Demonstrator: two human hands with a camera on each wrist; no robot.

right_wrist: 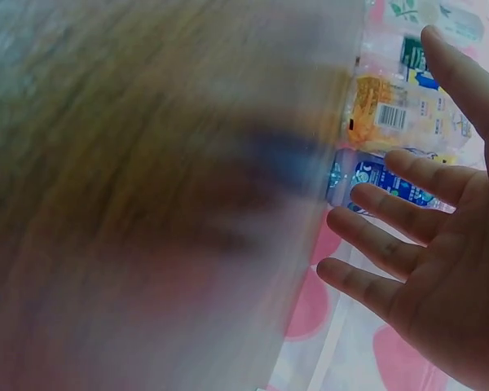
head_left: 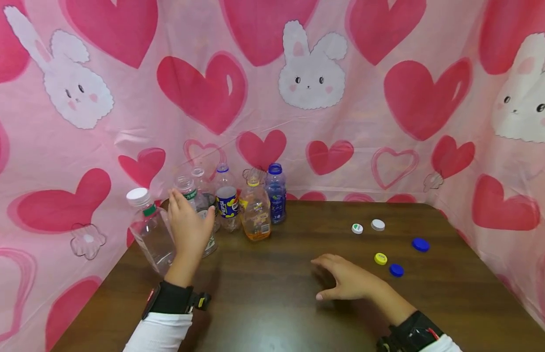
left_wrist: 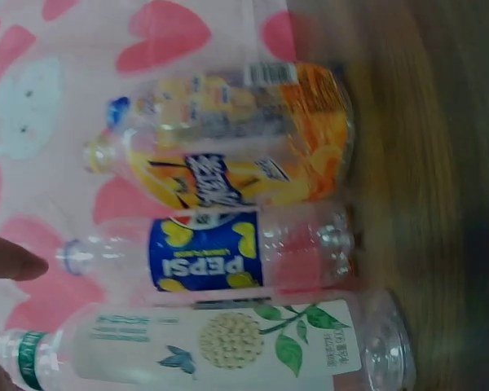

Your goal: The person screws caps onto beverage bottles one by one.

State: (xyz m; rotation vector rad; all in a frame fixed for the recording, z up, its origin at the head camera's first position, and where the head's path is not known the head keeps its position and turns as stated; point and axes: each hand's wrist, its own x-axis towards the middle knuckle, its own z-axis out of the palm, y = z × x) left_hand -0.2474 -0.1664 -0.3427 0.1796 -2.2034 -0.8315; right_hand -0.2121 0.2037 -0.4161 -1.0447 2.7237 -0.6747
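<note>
My left hand [head_left: 188, 222] is raised with straight fingers beside a clear bottle with a green neck band [head_left: 187, 188], partly hidden behind it. In the left wrist view, fingertips reach in near this bottle's neck, and its white label [left_wrist: 220, 342] shows a flower and leaves. Left of the hand stands a larger clear bottle with a white cap [head_left: 138, 196]. Over the table, my right hand [head_left: 349, 278] has its fingers spread, holding nothing. Nearest to it lie a yellow cap [head_left: 381, 258] and a blue cap [head_left: 396, 270].
A slim clear bottle [head_left: 199, 177], a Pepsi bottle [head_left: 228, 205], a juice bottle [head_left: 255, 215] and a blue bottle [head_left: 277, 198] stand at the back. Another blue cap [head_left: 420, 244], a white cap [head_left: 378, 225] and a green-and-white cap [head_left: 357, 228] lie right. Heart-printed cloth [head_left: 307, 127] hangs behind.
</note>
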